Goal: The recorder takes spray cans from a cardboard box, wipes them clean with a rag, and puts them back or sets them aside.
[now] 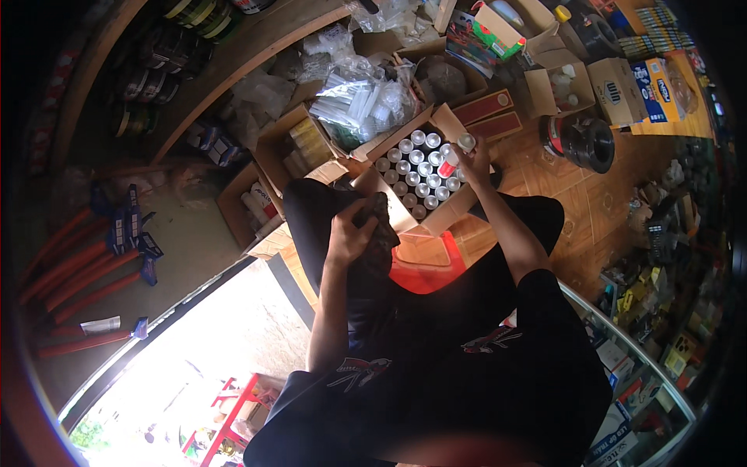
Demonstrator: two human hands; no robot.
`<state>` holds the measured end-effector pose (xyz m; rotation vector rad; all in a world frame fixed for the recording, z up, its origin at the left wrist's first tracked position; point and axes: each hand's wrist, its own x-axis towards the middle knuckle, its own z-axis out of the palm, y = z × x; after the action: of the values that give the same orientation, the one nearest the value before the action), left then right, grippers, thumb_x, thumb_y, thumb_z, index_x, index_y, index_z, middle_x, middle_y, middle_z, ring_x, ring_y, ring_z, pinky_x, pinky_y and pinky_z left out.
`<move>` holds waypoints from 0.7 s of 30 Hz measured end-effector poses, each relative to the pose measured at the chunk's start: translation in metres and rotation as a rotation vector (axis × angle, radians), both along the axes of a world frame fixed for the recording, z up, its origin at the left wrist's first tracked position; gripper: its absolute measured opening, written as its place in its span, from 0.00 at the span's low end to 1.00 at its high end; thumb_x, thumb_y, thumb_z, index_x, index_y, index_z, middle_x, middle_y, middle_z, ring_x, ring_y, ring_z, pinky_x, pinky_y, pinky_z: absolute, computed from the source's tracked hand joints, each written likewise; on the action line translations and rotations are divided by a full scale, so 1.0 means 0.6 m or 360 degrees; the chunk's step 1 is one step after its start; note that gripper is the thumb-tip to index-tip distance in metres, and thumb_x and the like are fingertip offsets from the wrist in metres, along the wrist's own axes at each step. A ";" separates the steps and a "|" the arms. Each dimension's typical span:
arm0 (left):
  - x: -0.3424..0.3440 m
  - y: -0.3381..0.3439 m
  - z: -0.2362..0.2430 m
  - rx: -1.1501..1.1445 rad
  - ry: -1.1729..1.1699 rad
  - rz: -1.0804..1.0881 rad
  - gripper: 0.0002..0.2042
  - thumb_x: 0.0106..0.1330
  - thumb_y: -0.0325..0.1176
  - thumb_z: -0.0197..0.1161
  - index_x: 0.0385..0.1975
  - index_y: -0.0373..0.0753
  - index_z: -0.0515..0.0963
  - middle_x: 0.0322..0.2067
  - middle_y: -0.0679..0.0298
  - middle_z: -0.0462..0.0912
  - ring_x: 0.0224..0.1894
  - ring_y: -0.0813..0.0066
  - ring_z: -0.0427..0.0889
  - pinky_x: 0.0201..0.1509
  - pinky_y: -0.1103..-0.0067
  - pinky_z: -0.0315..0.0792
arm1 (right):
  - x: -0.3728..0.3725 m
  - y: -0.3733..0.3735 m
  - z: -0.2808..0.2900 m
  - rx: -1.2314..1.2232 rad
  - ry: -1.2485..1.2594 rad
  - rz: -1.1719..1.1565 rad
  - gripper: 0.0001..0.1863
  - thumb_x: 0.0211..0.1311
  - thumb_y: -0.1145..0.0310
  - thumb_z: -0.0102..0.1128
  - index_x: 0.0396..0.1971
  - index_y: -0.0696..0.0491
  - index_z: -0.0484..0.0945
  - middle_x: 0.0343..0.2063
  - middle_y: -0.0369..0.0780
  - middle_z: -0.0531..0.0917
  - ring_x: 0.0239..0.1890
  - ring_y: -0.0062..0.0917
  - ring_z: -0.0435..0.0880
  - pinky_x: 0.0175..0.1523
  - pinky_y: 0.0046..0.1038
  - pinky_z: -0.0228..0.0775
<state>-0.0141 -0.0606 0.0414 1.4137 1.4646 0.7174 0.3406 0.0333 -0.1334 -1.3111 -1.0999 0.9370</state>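
My right hand (475, 162) is closed around a can (447, 166) with a red and white label, tilted just above an open cardboard box. The box (405, 212) stands between my knees and holds several upright cans (423, 169) with pale, shiny round tops, packed in rows. My left hand (352, 232) grips a dark crumpled cloth (379, 237) over my left thigh, left of the box's near corner. Part of the held can is hidden by my fingers.
Left of the box is another carton (294, 148) with yellowish packs. Behind lies a clear plastic bag (362, 105) of white tubes. A black coil (587, 144) stands on the tiled floor to the right. Something red (428, 268) shows beneath me. Orange-red hoses (85, 265) lie far left.
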 end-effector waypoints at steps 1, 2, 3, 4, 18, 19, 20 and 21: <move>0.003 0.005 -0.001 0.0011 -0.0022 0.0000 0.20 0.59 0.28 0.69 0.52 0.32 0.82 0.39 0.49 0.89 0.43 0.68 0.89 0.49 0.73 0.80 | -0.003 -0.002 -0.001 -0.0029 -0.0022 0.0008 0.26 0.64 0.72 0.74 0.55 0.59 0.68 0.47 0.41 0.81 0.48 0.24 0.83 0.54 0.28 0.77; 0.004 0.007 -0.001 0.0007 -0.0024 -0.0002 0.20 0.59 0.28 0.69 0.52 0.32 0.82 0.39 0.49 0.89 0.43 0.68 0.89 0.49 0.73 0.80 | -0.004 -0.004 -0.002 -0.0059 -0.0045 0.0015 0.28 0.63 0.71 0.75 0.56 0.59 0.68 0.47 0.42 0.81 0.49 0.26 0.84 0.55 0.29 0.78; 0.004 0.007 0.000 -0.0021 -0.0052 -0.0008 0.20 0.59 0.28 0.69 0.52 0.32 0.82 0.39 0.49 0.89 0.43 0.69 0.89 0.49 0.73 0.80 | -0.002 -0.007 -0.002 -0.0063 -0.0048 0.0012 0.28 0.63 0.71 0.75 0.56 0.59 0.68 0.47 0.42 0.81 0.49 0.26 0.84 0.55 0.29 0.78; 0.005 0.008 0.004 -0.0049 -0.0077 -0.0012 0.20 0.59 0.28 0.69 0.52 0.31 0.81 0.39 0.49 0.89 0.43 0.69 0.89 0.50 0.74 0.79 | 0.000 -0.009 -0.001 -0.0133 -0.0296 0.0025 0.30 0.60 0.70 0.77 0.57 0.59 0.68 0.47 0.45 0.81 0.50 0.31 0.85 0.55 0.32 0.78; -0.002 0.006 -0.005 -0.0157 -0.0096 0.0020 0.19 0.60 0.28 0.68 0.52 0.33 0.81 0.40 0.53 0.89 0.43 0.72 0.88 0.50 0.75 0.79 | -0.027 -0.071 -0.145 -0.0667 -0.1629 0.0207 0.31 0.51 0.59 0.79 0.51 0.58 0.75 0.48 0.53 0.81 0.54 0.47 0.82 0.60 0.43 0.74; -0.006 0.003 -0.004 -0.0187 -0.0046 0.0042 0.20 0.60 0.29 0.69 0.53 0.33 0.81 0.40 0.53 0.89 0.43 0.71 0.89 0.50 0.74 0.79 | -0.037 -0.065 -0.149 -0.0840 -0.1564 0.0330 0.30 0.54 0.57 0.77 0.50 0.58 0.75 0.50 0.53 0.80 0.54 0.47 0.82 0.59 0.44 0.74; 0.004 0.011 0.003 -0.0184 -0.0062 0.0025 0.20 0.60 0.29 0.69 0.53 0.33 0.81 0.40 0.53 0.89 0.43 0.71 0.89 0.50 0.74 0.79 | -0.018 -0.061 -0.161 -0.0847 -0.1576 0.0310 0.30 0.54 0.57 0.77 0.50 0.58 0.75 0.50 0.53 0.80 0.54 0.47 0.82 0.59 0.44 0.74; 0.015 0.019 0.010 -0.0169 -0.0027 -0.0004 0.20 0.60 0.29 0.69 0.53 0.33 0.81 0.40 0.52 0.89 0.44 0.70 0.89 0.50 0.74 0.79 | 0.004 -0.053 -0.172 -0.0880 -0.1607 0.0287 0.29 0.55 0.56 0.75 0.49 0.58 0.75 0.48 0.52 0.81 0.53 0.47 0.82 0.57 0.45 0.75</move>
<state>-0.0049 -0.0492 0.0476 1.3253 1.4657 0.6389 0.3429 0.0012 -0.2364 -2.2941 -1.8110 0.7122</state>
